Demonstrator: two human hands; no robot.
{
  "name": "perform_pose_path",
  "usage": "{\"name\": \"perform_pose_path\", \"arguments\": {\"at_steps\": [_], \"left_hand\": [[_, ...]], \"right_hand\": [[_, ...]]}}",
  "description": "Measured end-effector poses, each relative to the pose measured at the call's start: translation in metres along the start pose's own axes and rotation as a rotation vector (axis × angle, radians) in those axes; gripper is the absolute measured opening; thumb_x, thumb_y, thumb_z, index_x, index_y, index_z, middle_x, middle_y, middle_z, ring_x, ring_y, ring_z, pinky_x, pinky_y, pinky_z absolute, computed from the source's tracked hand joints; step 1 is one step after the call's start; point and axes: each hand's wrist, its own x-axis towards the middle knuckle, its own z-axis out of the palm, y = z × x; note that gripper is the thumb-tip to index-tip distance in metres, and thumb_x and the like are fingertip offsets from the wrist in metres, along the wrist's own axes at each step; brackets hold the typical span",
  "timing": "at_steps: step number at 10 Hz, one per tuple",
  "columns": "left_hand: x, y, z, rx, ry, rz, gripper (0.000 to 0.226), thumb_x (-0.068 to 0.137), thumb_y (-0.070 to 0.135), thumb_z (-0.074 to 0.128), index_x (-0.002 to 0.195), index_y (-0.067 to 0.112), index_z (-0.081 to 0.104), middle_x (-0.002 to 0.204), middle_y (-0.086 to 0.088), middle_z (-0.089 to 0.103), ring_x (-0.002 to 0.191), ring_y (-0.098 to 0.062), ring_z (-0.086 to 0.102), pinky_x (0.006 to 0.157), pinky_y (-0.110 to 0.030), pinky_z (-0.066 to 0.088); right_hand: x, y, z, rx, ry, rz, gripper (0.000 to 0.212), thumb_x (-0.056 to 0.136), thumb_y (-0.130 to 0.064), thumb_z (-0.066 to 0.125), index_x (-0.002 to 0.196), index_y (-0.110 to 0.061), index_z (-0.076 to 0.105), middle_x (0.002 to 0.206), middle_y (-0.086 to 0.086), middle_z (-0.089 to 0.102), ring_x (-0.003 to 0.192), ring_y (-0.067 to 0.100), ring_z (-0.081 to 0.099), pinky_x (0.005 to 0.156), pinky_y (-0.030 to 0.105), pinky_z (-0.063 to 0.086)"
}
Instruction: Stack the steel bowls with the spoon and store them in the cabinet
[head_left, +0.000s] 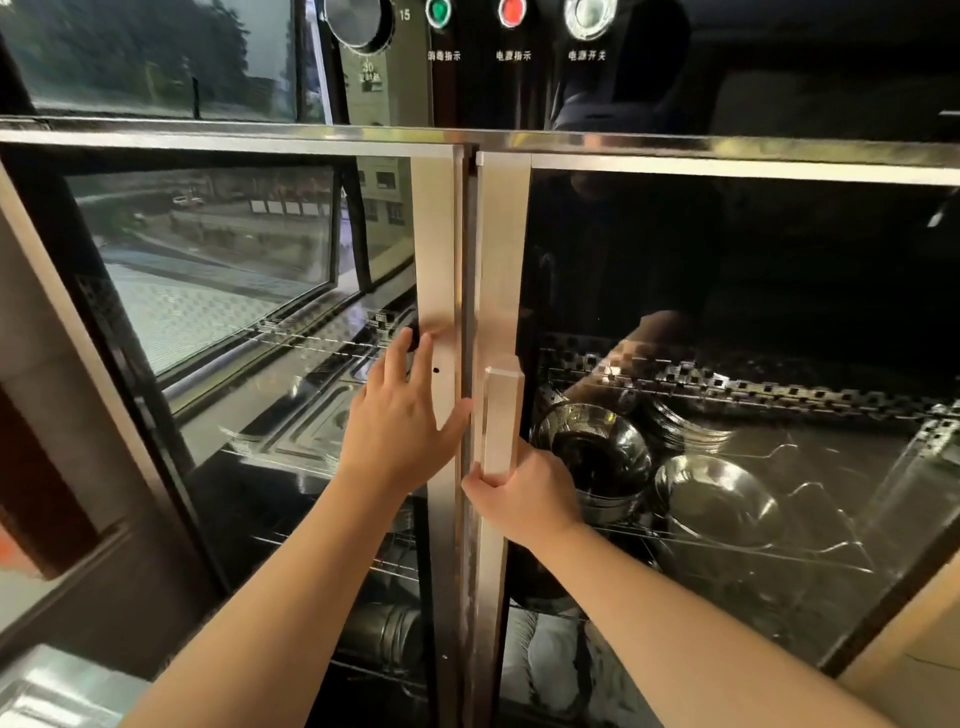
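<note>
A glass-fronted steel cabinet (467, 143) fills the view, both doors closed or nearly so. Behind the right glass, a stack of steel bowls (597, 457) stands on a wire shelf, with a single steel bowl (719, 501) beside it to the right. No spoon is visible. My left hand (402, 421) lies flat with fingers spread against the steel frame of the left door (436, 249). My right hand (522, 496) grips the lower end of the upright steel handle (501, 415) on the right door.
A control panel with a dial (358, 21), a green lamp (439, 10) and a red lamp (511, 11) sits above the doors. Steel trays (296, 415) rest behind the left glass. More steel ware (387, 631) sits on a lower shelf. A steel surface (47, 696) lies bottom left.
</note>
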Motion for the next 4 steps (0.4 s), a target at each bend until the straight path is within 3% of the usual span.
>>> {"name": "perform_pose_path", "arguments": {"at_steps": [1, 2, 3, 4], "left_hand": [[-0.002, -0.002, -0.011, -0.007, -0.055, 0.006, 0.084, 0.09, 0.063, 0.047, 0.156, 0.018, 0.021, 0.163, -0.011, 0.025, 0.144, -0.034, 0.035, 0.107, -0.052, 0.045], [-0.005, -0.004, -0.027, -0.01, -0.114, 0.015, 0.077, 0.091, 0.059, 0.052, 0.152, 0.018, 0.03, 0.156, -0.01, 0.038, 0.139, -0.033, 0.042, 0.106, -0.051, 0.047], [-0.011, -0.003, -0.045, -0.043, -0.096, 0.063, 0.068, 0.091, 0.058, 0.054, 0.146, 0.02, 0.041, 0.146, -0.008, 0.05, 0.131, -0.031, 0.05, 0.103, -0.048, 0.049], [-0.015, 0.003, -0.062, -0.078, -0.069, 0.084, 0.061, 0.09, 0.059, 0.055, 0.139, 0.023, 0.048, 0.138, -0.004, 0.056, 0.125, -0.027, 0.055, 0.096, -0.045, 0.052]], "right_hand": [[-0.004, -0.011, -0.014, -0.091, -0.094, 0.075, 0.031, 0.076, -0.071, 0.055, 0.082, -0.041, 0.06, 0.052, -0.028, 0.053, 0.047, -0.012, 0.054, 0.044, 0.007, 0.038], [-0.001, -0.025, -0.033, -0.142, -0.304, 0.131, 0.039, 0.073, -0.083, 0.055, 0.071, -0.045, 0.062, 0.057, -0.032, 0.059, 0.062, -0.008, 0.059, 0.059, 0.02, 0.047], [0.003, -0.044, -0.06, -0.179, -0.386, 0.185, 0.063, 0.062, -0.091, 0.055, 0.107, -0.049, 0.069, 0.109, -0.027, 0.068, 0.102, 0.006, 0.065, 0.074, 0.025, 0.046], [0.007, -0.06, -0.089, -0.242, -0.247, 0.152, 0.061, 0.065, -0.087, 0.057, 0.1, -0.039, 0.068, 0.095, -0.017, 0.072, 0.083, 0.006, 0.069, 0.061, 0.024, 0.049]]}}
